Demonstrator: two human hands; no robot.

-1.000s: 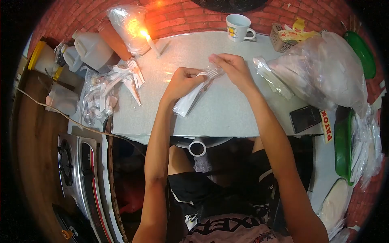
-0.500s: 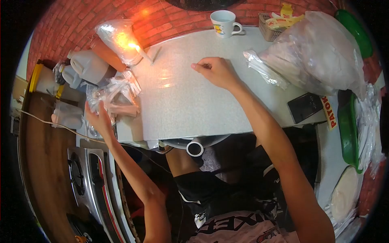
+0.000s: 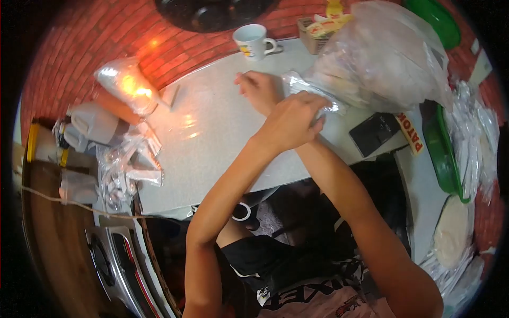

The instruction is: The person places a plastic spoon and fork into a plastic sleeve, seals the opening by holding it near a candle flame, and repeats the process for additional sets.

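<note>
My left hand [image 3: 297,119] crosses over my right forearm, its thumb and fingers apart beside the clear plastic packets [image 3: 300,84]. Its fingers overlap part of the packets. Farther left, my right hand [image 3: 260,91] is over the white table [image 3: 212,138] with its fingers curled; anything inside them is hidden. A lit candle [image 3: 168,97] leans at the table's left side beside a filled plastic bag [image 3: 114,79]. Small clear wrappers [image 3: 119,169] are heaped at the left edge.
A white mug [image 3: 250,43] and a small basket [image 3: 314,40] stand at the back. A big plastic bag [image 3: 387,58] lies at the right, near a black phone [image 3: 374,133] and a green tray [image 3: 442,153]. A stove [image 3: 119,265] is at lower left.
My left hand has left the wrappers at the left and moved right, across my right arm, to the plastic packets. The view has shifted, with the table objects appearing farther left.
</note>
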